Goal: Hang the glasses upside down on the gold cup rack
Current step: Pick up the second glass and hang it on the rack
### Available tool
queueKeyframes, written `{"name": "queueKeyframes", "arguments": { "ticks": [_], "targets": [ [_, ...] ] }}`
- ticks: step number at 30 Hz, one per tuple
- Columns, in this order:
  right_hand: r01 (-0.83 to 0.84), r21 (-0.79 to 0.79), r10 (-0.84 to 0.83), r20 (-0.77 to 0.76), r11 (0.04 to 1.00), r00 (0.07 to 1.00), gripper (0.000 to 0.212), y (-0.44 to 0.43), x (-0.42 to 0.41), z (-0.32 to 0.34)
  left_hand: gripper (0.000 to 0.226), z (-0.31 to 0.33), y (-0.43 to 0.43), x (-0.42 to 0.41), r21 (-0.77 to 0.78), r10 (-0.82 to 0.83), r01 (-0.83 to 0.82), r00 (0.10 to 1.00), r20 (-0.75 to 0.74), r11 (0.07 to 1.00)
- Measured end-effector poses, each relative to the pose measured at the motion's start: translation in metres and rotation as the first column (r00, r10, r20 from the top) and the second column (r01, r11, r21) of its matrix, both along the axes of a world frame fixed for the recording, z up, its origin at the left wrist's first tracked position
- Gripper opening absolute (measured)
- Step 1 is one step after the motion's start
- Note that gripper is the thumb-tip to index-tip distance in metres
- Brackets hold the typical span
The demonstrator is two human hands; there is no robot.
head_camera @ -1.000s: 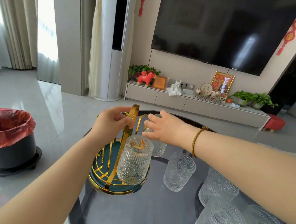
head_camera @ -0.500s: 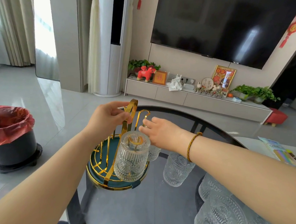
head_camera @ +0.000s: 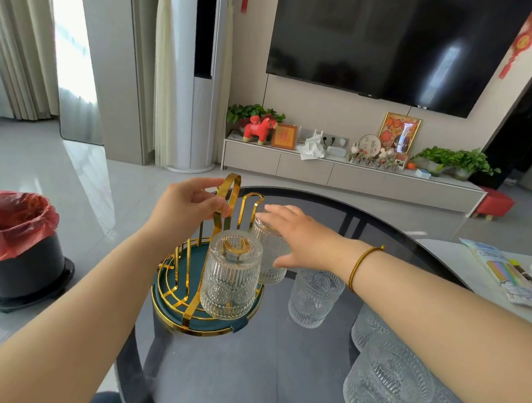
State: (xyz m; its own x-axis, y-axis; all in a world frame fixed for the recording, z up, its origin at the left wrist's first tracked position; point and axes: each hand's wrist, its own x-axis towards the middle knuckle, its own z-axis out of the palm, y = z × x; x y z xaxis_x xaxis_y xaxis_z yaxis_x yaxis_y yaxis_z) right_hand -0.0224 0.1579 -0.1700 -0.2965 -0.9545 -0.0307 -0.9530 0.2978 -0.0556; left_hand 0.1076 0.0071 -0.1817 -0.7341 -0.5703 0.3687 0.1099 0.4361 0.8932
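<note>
The gold cup rack [head_camera: 173, 292] with a dark green base stands at the left edge of the dark glass table [head_camera: 280, 371]. My left hand [head_camera: 187, 209] grips its tall gold handle loop. One ribbed glass [head_camera: 230, 279] hangs upside down on a front prong. A second glass [head_camera: 271, 254] sits upside down on the prong behind it, and my right hand [head_camera: 300, 237] lies over it with the fingers spread and stretched out. An upright glass [head_camera: 313, 299] stands on the table right of the rack. Several more glasses [head_camera: 387, 389] crowd the lower right corner.
A black bin with a red bag [head_camera: 19, 244] stands on the floor to the left. A pack of coloured pens [head_camera: 501, 269] lies on a pale surface at the right. A low TV cabinet [head_camera: 352, 178] runs along the far wall.
My right hand has lowered the second glass onto a rear prong and its fingers have loosened and spread. My left hand has kept its hold on the rack handle.
</note>
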Motion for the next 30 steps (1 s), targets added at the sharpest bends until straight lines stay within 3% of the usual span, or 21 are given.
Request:
{"name": "queueKeyframes", "arguments": {
  "ticks": [2,5,9,15,30],
  "targets": [
    [0.087,-0.095,-0.069,0.18,0.992,0.981,0.083,-0.001,-0.001,-0.002,0.032,0.0,0.0,0.0,0.001,0.001,-0.001,1.0,0.001,1.0],
    [0.268,-0.18,-0.159,0.462,0.946,0.872,0.085,-0.004,-0.006,-0.006,0.031,0.001,0.0,0.0,0.001,0.004,-0.004,1.0,0.0,1.0],
    [0.384,-0.193,-0.193,0.617,0.903,0.763,0.089,-0.007,-0.01,-0.011,0.03,0.001,0.0,0.0,-0.003,0.0,0.0,1.0,-0.001,1.0],
    [0.417,-0.273,-0.149,0.656,0.867,0.74,0.085,-0.014,-0.008,-0.016,0.03,0.0,-0.001,-0.002,-0.01,0.007,-0.007,1.0,0.005,1.0],
    [0.375,-0.235,-0.164,0.611,0.897,0.775,0.093,-0.004,-0.007,-0.009,0.028,0.0,0.0,-0.002,-0.032,0.026,-0.025,1.0,0.016,0.999]
  ]
}}
